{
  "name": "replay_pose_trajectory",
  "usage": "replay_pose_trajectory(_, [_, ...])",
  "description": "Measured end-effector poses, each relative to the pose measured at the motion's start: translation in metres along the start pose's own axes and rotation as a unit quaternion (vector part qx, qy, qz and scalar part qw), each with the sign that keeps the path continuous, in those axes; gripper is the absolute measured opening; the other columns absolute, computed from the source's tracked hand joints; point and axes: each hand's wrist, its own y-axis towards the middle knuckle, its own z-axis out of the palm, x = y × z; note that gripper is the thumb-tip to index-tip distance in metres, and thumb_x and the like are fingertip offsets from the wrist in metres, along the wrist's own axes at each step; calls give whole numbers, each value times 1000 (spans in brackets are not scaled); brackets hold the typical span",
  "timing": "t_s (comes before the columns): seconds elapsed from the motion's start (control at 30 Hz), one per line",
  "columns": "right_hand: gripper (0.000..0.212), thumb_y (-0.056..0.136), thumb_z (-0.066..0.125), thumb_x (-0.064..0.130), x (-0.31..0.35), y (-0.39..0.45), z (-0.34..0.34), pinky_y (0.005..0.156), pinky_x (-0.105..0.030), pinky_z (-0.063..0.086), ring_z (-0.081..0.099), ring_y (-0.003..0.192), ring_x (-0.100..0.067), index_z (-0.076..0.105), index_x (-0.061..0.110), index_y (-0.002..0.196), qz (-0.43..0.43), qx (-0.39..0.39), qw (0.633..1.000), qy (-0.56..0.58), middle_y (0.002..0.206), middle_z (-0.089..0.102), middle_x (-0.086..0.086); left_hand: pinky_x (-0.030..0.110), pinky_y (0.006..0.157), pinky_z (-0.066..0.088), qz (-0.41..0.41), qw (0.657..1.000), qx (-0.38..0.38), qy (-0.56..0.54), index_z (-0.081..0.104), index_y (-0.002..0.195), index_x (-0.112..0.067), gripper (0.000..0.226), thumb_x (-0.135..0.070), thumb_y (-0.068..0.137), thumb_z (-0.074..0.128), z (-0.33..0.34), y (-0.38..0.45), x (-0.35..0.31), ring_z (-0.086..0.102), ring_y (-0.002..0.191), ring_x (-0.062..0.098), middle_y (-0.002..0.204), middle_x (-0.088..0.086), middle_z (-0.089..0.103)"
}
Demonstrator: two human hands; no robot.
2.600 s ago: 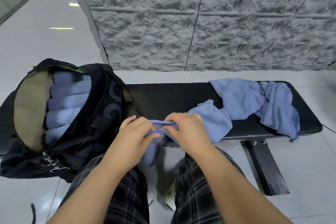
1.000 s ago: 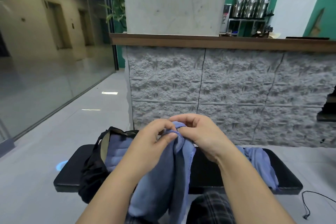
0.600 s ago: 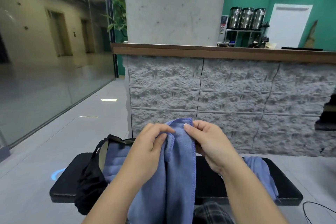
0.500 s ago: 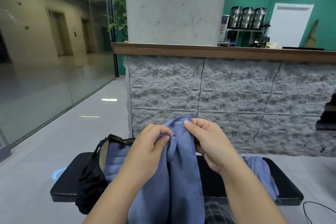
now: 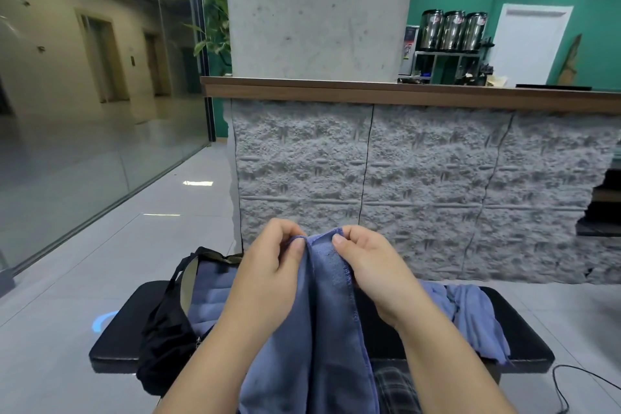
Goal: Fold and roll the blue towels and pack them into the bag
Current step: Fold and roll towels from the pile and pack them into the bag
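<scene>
A blue towel (image 5: 322,329) hangs in front of me, held up by its top edge. My left hand (image 5: 268,276) pinches that edge on the left and my right hand (image 5: 369,272) pinches it close beside, on the right. On the black bench (image 5: 114,339) behind, a black bag (image 5: 164,329) stands open at the left with rolled blue towels (image 5: 211,299) inside. A loose blue towel (image 5: 473,316) lies crumpled on the bench's right end.
A rough grey stone counter (image 5: 420,185) with a wooden top rises just beyond the bench, under a concrete pillar (image 5: 316,10). Glass walls line the left. A black cable (image 5: 571,383) trails on the tiled floor at the lower right.
The towel was lifted off the bench and my view rose with it. In the last half second both hands stayed pinched on its top edge, shifting slightly.
</scene>
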Motion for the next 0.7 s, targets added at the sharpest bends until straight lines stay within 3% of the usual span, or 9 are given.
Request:
replay_pose_trajectory(0.1, [24,94,47,10,3,0,3,68,-32,44,58,71,-17,63,17,77,27,-19,999,-2,74,67,-4,14,67,40,-6,999,-1,-49,50,84,-19,13,-14,94,44,6,-3,-2,49,72,1,78,-8,55])
replay_pose_trajectory(0.2, [18,89,49,16,-1,3,3,66,-34,41,51,68,-18,58,17,74,34,-69,996,-53,70,60,-5,22,71,43,-14,995,24,-92,50,85,-21,9,-25,88,42,6,-3,-4,51,74,6,76,-13,55])
replay_pose_trajectory(0.33, [24,92,55,25,1,1,7,64,-31,37,45,61,-11,52,19,69,-1,-62,996,-61,62,52,3,14,70,42,-18,998,35,-55,53,81,-26,23,-7,92,52,9,-4,-4,53,71,-3,76,-18,60])
replay_pose_trajectory(0.5, [18,92,54,29,2,-3,11,70,-37,41,51,69,-15,57,21,76,-52,-11,995,-90,74,64,-5,14,68,42,-36,999,-16,-30,59,74,-31,23,-12,85,65,7,-4,1,56,71,1,81,-4,61])
replay_pose_trajectory(0.7, [16,97,46,23,4,-7,13,80,-45,48,54,76,-15,58,19,87,-72,34,989,-121,92,69,-14,10,60,43,-80,995,-50,-42,59,74,-25,16,-15,84,66,4,-2,-3,56,64,-1,71,-10,64])
